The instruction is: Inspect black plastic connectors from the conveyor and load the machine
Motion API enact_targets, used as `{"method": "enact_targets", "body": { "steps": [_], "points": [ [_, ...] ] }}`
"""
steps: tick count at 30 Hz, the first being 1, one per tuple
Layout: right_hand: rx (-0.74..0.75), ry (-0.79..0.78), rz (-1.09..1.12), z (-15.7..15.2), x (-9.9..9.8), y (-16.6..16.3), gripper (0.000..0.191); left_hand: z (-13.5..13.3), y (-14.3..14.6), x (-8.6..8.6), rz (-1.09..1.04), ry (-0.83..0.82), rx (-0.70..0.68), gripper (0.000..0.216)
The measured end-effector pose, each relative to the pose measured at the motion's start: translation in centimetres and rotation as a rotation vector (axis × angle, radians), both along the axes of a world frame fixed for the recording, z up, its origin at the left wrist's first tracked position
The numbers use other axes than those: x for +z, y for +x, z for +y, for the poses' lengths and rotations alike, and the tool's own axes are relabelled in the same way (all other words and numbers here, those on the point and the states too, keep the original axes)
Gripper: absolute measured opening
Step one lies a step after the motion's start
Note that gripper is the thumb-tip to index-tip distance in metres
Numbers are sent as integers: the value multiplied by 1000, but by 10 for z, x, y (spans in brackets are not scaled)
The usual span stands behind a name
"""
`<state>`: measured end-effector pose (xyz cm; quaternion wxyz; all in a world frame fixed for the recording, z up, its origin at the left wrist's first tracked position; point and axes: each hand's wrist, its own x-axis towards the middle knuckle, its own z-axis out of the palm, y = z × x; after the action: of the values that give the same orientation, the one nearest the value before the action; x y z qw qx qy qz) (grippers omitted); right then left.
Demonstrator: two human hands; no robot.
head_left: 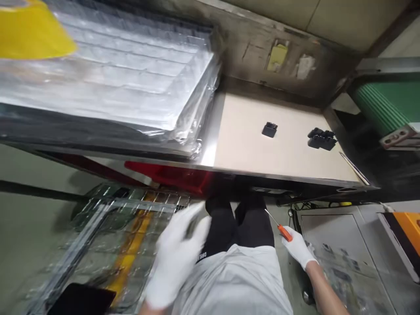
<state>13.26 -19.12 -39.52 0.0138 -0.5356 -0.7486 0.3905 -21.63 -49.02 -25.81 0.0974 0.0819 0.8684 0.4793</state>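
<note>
White gloves [175, 264], pale grey T-shirt [232, 284], black shorts [254, 227] with white lettering [202, 256].

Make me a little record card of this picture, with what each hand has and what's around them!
Left hand: white-gloved left hand, blurred, cannot tell if it holds anything
Right hand: white-gloved right hand, holding an orange-handled screwdriver
On the board: beige board with small black pieces
Also there: plastic-wrapped stack, green roller belt

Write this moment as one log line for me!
left hand: gloved, blurred | right hand: holding screwdriver | nearby: black parts on beige board
</note>
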Motion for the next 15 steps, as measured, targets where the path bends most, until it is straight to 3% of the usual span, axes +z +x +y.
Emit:
{"method": "enact_targets", "body": {
  "steps": [1, 2, 5, 6, 8, 10, 11, 13, 15],
  "points": [
    [-6, -3, 27, -1, 0, 0, 42, 57, 0, 19, 113, 95, -283, 41],
    [-9, -7, 59, -2, 1, 2, 42, 117, -2, 36, 260, 144, -470, 44],
    [-31, -16, 134, -11, 2, 10, 41, 288, -28, 68, 511, 160, -670, 78],
    [-53, -15, 148, -16, 3, 15, 42, 336, -39, 72, 521, 116, -723, 86],
    [-107, -13, 157, -26, 4, 24, 43, 409, -59, 73, 467, -11, -926, 81],
    [-156, -5, 149, -37, 4, 31, 43, 448, -70, 69, 484, -96, -1074, 66],
    [-170, -3, 143, -41, 3, 33, 42, 454, -72, 66, 507, -107, -1092, 59],
    [-175, -6, 124, -47, 3, 36, 40, 439, -66, 61, 560, -77, -1038, 55],
    [-151, -14, 103, -50, 5, 38, 38, 395, -47, 59, 570, -15, -980, 60]
  ]
}}
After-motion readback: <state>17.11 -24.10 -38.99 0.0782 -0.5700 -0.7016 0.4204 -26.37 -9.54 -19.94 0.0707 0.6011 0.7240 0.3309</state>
